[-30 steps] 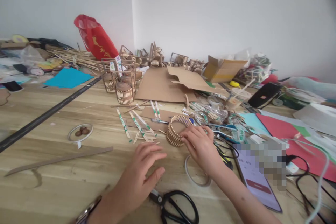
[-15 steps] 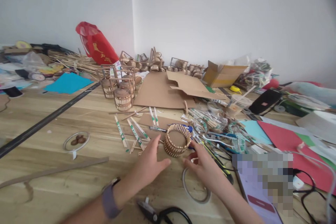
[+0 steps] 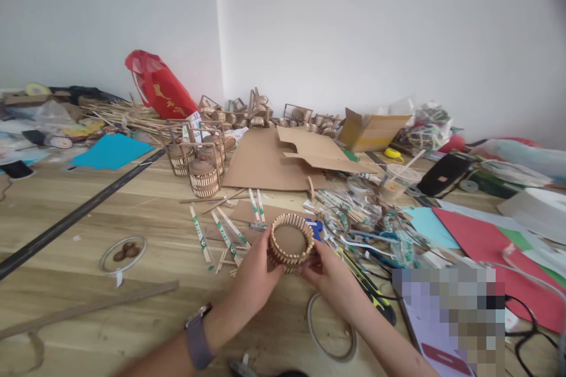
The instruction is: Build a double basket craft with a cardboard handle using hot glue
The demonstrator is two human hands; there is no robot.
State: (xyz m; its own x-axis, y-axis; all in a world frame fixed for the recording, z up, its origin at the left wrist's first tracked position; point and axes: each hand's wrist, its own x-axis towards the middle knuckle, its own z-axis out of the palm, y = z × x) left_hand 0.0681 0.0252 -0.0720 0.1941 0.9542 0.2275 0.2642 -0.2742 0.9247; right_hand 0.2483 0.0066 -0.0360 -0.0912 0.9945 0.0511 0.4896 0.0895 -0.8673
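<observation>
A small round basket of short wooden sticks is gripped between both my hands just above the wooden table. My left hand closes on its left side; a watch sits on that wrist. My right hand closes on its right side. The basket's open top faces up and slightly toward me. Wrapped chopsticks lie loose just left of it.
A tape ring lies below my right hand, and a phone sits at the lower right. Finished stick baskets in frames, flat cardboard, a red bag, coloured paper, cables and scraps crowd the back and right.
My left hand moved up from the table to the basket's left side. Both hands now grip the basket and it has come slightly toward me. The view tilted, hiding the scissors.
</observation>
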